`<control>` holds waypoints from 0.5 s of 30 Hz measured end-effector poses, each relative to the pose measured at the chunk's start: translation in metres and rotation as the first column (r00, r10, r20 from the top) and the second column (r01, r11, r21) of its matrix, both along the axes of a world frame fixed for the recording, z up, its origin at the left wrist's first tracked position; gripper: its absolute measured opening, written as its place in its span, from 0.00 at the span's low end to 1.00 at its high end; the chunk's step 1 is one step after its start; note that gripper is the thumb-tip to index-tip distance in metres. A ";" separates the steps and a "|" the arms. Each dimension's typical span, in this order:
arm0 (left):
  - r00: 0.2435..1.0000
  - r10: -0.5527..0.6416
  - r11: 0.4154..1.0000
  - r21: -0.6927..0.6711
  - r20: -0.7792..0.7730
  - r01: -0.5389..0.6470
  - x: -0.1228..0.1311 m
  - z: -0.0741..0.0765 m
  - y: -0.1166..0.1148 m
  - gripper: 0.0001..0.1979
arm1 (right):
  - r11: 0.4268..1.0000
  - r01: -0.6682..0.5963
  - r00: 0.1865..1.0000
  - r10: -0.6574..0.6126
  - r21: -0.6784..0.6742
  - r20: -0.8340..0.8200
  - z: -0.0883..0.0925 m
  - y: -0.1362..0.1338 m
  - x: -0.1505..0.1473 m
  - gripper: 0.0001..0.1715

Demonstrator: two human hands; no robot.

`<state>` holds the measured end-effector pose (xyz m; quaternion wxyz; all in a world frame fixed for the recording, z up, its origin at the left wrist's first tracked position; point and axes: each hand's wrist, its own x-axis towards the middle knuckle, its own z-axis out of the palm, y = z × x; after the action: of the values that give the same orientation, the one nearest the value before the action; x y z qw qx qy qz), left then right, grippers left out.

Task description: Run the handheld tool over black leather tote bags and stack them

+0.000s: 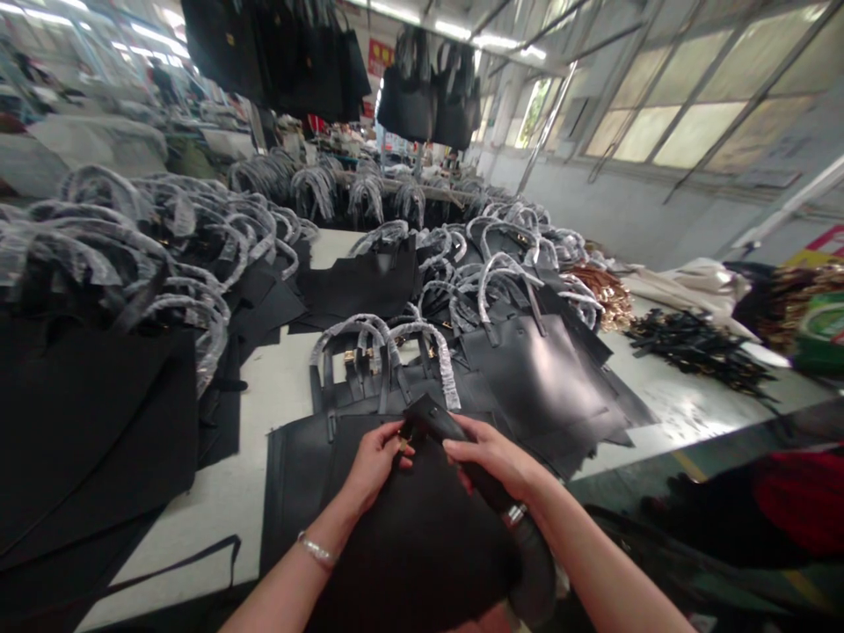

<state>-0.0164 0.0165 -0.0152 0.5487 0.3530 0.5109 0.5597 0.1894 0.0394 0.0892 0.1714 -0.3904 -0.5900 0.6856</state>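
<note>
In front of me is a black leather bag panel. My left hand is closed, pinching a small black strap with a gold fitting at the panel's top edge. My right hand is closed on the folded black leather at the top right of the panel. A black curved tube-like piece with a silver band hangs below my right hand; its kind is unclear. Just beyond my hands lie black bag panels with plastic-wrapped handles and gold fittings.
Piles of black bag panels with wrapped handles cover the left of the pale table. More panels lie on the right, near a heap of black straps and brown straps. Black bags hang overhead.
</note>
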 end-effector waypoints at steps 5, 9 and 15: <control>0.998 -0.055 0.997 0.060 0.003 0.055 0.000 0.001 -0.002 0.24 | 0.996 -0.060 0.997 0.063 -0.068 0.040 0.001 -0.004 -0.003 0.40; 0.995 -0.013 1.000 -0.025 0.104 0.015 -0.001 -0.001 -0.004 0.31 | 0.999 0.021 1.000 -0.021 0.045 0.002 0.007 -0.005 -0.008 0.39; 0.961 0.067 0.970 -0.241 0.267 0.000 -0.006 -0.002 -0.004 0.34 | 0.994 -0.061 0.996 0.066 -0.086 0.061 -0.004 -0.005 -0.001 0.45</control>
<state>-0.0225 0.0125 -0.0175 0.6427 0.1949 0.4999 0.5468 0.1887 0.0349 0.0852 0.1140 -0.4001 -0.5779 0.7021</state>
